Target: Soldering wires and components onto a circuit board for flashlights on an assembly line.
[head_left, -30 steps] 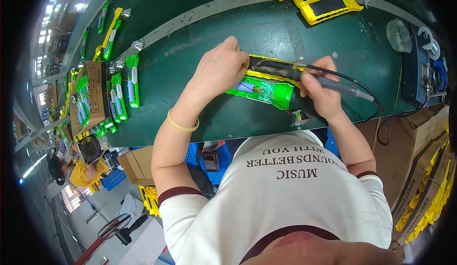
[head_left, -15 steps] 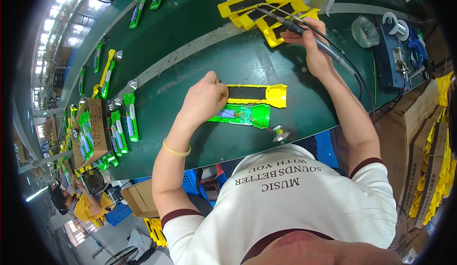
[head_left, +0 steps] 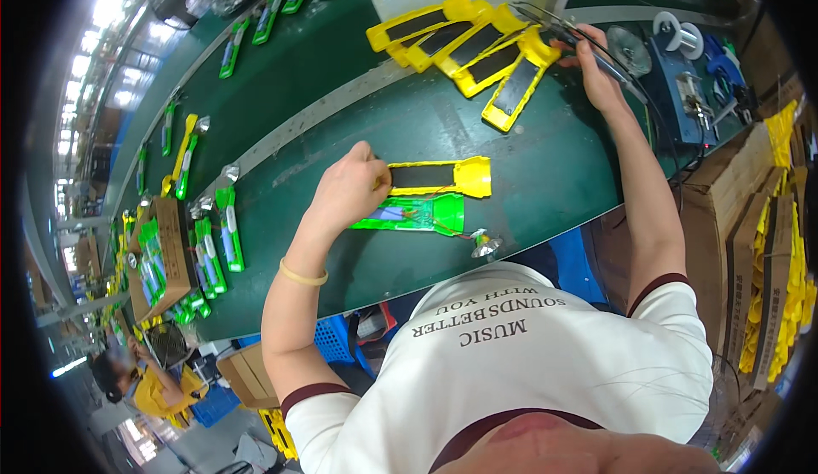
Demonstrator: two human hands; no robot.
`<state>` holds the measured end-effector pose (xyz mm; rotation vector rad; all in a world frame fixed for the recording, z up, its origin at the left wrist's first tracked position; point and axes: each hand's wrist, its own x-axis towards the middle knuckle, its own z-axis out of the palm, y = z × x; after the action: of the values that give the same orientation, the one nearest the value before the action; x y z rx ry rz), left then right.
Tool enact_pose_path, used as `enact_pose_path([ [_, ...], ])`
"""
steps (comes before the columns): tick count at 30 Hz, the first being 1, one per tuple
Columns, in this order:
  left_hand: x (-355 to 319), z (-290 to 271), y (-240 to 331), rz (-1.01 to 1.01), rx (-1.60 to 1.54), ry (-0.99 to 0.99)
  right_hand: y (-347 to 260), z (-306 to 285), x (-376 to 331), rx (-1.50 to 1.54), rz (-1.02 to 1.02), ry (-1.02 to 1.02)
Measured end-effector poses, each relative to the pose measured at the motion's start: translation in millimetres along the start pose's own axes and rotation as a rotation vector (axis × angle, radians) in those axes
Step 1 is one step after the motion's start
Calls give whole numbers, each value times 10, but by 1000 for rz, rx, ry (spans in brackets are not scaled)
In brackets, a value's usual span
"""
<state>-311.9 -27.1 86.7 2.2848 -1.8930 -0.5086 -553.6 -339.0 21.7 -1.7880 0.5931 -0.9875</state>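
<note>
My left hand (head_left: 349, 186) is closed, its fingers pinching the left end of a yellow flashlight housing half (head_left: 474, 176) with a dark panel inside. Just below it on the bench lies a green housing half (head_left: 447, 215), holding a bluish battery and a circuit board; the hand partly covers its left end. Thin wires run from there to a shiny reflector lamp head (head_left: 484, 245) near the bench edge. At the upper right, my right hand (head_left: 594, 65) grips a soldering iron (head_left: 612, 68), beside a fanned pile of yellow housing halves (head_left: 460, 48).
A blue soldering station (head_left: 677, 91) with a solder spool (head_left: 679, 34) stands at the right; the iron's cable hangs near my right forearm. At left, a cardboard box (head_left: 170, 257) holds green flashlight halves. More lie along the far bench. A person in yellow (head_left: 162, 389) sits farther left.
My right hand with the soldering iron has shifted right and is lower over the pile. The yellow halves are spread wider, one now angled toward me. My left hand keeps its grip.
</note>
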Motion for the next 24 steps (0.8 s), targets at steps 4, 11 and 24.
enact_pose_path([
  [4,-33,-6,-112,70,-111,48,-243,133,-465,255,101,106],
  [11,124,119,-277,341,-38,330,-412,432,-1120,533,218,74],
  [24,-588,221,-738,16,-458,471,-507,817,-1216,540,229,-23],
])
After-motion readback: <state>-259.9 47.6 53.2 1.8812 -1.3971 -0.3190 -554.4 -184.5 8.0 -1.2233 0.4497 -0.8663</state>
